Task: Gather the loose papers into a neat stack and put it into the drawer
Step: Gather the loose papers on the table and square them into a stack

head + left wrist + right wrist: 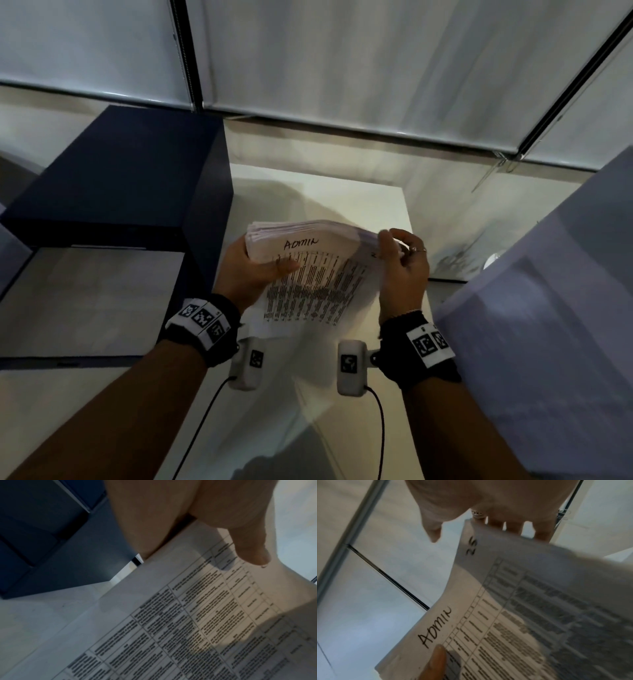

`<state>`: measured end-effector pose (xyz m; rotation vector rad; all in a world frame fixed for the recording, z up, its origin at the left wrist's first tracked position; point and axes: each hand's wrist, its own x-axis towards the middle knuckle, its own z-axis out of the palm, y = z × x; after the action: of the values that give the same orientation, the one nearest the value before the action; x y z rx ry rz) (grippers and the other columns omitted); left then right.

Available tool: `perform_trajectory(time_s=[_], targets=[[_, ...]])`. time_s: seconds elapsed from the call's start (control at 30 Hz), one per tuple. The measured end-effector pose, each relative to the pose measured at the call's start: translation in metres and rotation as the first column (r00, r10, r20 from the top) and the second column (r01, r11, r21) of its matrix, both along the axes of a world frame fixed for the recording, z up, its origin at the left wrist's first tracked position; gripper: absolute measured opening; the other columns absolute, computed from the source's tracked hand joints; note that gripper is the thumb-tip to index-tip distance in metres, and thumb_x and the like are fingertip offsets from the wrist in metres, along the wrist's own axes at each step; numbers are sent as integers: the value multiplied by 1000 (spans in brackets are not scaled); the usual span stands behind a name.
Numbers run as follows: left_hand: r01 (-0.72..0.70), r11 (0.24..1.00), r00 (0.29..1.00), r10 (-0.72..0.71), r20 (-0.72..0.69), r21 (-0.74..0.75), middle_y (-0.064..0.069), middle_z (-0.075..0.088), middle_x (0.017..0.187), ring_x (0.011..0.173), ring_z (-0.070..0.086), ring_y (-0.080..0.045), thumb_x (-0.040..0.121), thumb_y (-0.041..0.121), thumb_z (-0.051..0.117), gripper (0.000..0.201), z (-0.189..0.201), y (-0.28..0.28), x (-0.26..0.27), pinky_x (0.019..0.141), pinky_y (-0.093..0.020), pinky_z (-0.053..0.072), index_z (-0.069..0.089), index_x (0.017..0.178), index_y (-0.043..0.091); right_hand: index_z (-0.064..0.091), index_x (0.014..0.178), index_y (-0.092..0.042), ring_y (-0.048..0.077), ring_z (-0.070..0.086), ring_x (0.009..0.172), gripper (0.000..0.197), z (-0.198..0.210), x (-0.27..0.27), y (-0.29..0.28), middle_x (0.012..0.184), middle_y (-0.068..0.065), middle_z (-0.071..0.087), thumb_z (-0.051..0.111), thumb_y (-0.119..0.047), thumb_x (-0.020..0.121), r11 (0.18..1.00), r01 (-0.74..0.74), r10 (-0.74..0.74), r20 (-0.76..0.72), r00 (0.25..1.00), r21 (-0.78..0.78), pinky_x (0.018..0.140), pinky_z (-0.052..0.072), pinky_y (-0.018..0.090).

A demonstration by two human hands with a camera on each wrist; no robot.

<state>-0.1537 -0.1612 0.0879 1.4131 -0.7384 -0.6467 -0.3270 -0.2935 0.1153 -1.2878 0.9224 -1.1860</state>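
Note:
A thick stack of printed papers (308, 274), its top sheet hand-marked "ADMIN", is held up above a white tabletop (342, 192). My left hand (250, 274) grips the stack's left edge, with the thumb (248, 547) lying on the top sheet (188, 615) and the fingers hidden underneath. My right hand (400, 260) holds the stack's far right corner. In the right wrist view its fingers (513, 526) sit behind the paper edge (522, 555) while its thumb (433, 534) stands slightly off it. The sheets fan a little at the top edge.
A dark blue cabinet (113, 171) with drawer fronts (42, 534) stands close on the left. A pale grey panel (548, 308) rises on the right. Closed window blinds (342, 68) fill the back, with a pull chain (486, 178) hanging.

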Motion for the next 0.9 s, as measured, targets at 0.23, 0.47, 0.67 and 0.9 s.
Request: perform_trajectory(time_s=[0.23, 0.47, 0.67, 0.9], targets=[[18, 999, 1000, -19, 18, 35, -5, 75, 105, 95, 73, -17, 69, 15, 85, 51, -5, -4, 2, 80, -39, 61, 65, 115, 12, 62, 91, -32, 28, 67, 84, 25, 8, 9, -12, 80, 3, 73, 44, -15, 90, 986, 163, -162, -24, 986, 38, 79, 51, 37], [-9, 997, 1000, 7, 28, 73, -6, 75, 105, 97, 73, -19, 75, 15, 81, 42, -14, -5, 12, 85, -44, 60, 67, 115, 9, 54, 107, -34, 20, 68, 99, 19, 4, 5, -20, 96, 3, 76, 54, -20, 94, 999, 33, -33, 15, 999, 22, 93, 53, 44], [-75, 994, 997, 73, 19, 79, -2, 76, 102, 95, 73, -14, 83, 12, 74, 26, -17, -8, 6, 89, -43, 58, 71, 109, 12, 48, 132, -15, 14, 64, 107, 87, -30, -13, -22, 118, 8, 64, 91, -3, 57, 980, -199, 198, -150, 969, 8, 84, 55, 21], [-245, 969, 969, 245, -11, -31, 2, 75, 94, 89, 73, -12, 85, 21, 73, 17, 4, -24, -12, 80, -42, 61, 70, 100, 25, 71, 89, -11, -11, 61, 66, 27, -17, -11, -22, 70, -20, 71, 84, -1, 68, 974, -170, 139, -200, 970, -148, 66, 48, 13]])
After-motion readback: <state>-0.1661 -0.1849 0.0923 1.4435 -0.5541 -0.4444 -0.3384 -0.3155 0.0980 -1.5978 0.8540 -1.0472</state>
